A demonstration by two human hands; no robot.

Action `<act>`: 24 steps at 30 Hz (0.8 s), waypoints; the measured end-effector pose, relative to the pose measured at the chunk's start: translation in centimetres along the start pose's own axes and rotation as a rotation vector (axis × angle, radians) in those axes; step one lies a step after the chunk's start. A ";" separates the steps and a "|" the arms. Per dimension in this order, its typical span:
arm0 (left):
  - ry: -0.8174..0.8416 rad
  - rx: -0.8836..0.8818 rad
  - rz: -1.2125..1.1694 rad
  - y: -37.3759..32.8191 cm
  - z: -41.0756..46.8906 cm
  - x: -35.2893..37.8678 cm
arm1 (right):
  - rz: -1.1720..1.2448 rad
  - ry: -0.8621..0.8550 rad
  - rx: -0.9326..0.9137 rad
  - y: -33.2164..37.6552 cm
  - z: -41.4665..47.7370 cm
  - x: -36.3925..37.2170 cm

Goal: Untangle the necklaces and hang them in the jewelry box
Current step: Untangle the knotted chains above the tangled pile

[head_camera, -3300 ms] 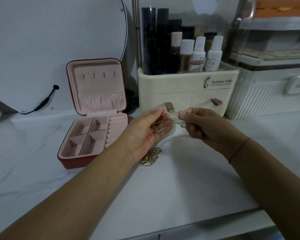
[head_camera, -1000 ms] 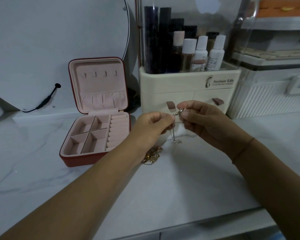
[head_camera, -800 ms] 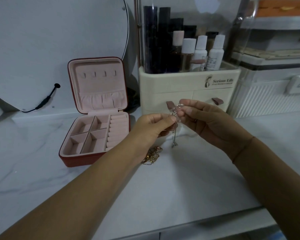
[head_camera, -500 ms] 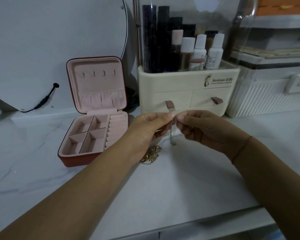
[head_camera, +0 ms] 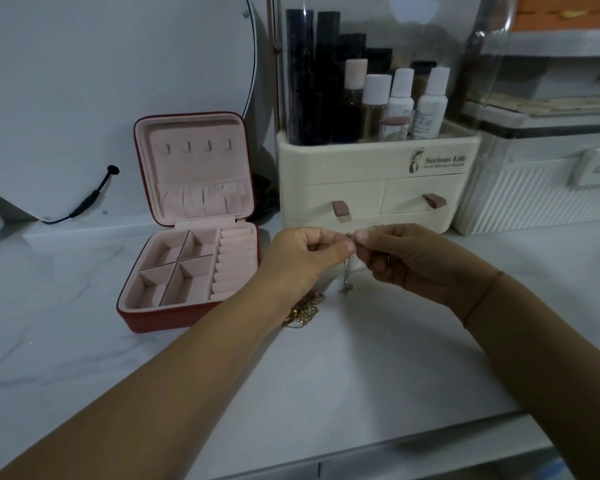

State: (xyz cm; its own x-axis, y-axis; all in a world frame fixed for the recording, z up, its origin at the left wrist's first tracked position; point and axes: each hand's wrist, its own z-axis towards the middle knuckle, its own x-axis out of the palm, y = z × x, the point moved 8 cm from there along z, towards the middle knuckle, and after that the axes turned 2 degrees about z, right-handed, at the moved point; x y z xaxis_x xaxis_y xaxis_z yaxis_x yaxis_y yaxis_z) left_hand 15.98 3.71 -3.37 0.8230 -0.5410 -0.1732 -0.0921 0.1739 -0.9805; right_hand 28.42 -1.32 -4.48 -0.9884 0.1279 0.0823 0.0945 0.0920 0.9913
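The hands have drawn together since the chain was stretched flat between them; now the left hand (head_camera: 305, 258) and right hand (head_camera: 406, 258) each pinch the top of the silver necklace (head_camera: 347, 271), which hangs straight down, its pendant low near the counter (head_camera: 361, 358). The gold necklace (head_camera: 303, 310) lies heaped by the left wrist (not yet hung); the jewelry box (head_camera: 187, 317) stands open to the left, so the left hand is nearer its lid hooks (head_camera: 196, 147).

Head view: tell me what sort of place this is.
Likely a home vanity or dressing counter: a cosmetics organizer holding bottles, what looks like a round mirror behind, and an open jewelry box on the marble-look top.
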 end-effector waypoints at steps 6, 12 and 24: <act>-0.024 0.068 0.104 -0.4 -0.2 -0.1 | -0.058 -0.027 -0.008 0.1 -0.1 -0.2; -0.014 0.028 0.073 -0.4 -0.1 -0.2 | 0.084 -0.046 -0.046 0.4 0.0 -0.2; 0.058 -0.128 -0.145 0.2 -0.1 0.7 | 0.180 -0.063 -0.156 1.2 0.2 -0.6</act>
State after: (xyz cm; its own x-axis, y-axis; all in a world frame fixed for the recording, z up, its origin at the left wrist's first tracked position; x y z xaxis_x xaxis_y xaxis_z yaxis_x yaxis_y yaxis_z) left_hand 16.48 3.33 -3.74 0.7995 -0.5999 -0.0305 -0.0482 -0.0135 -0.9987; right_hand 29.11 -1.11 -3.34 -0.9474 0.1904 0.2573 0.2439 -0.0912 0.9655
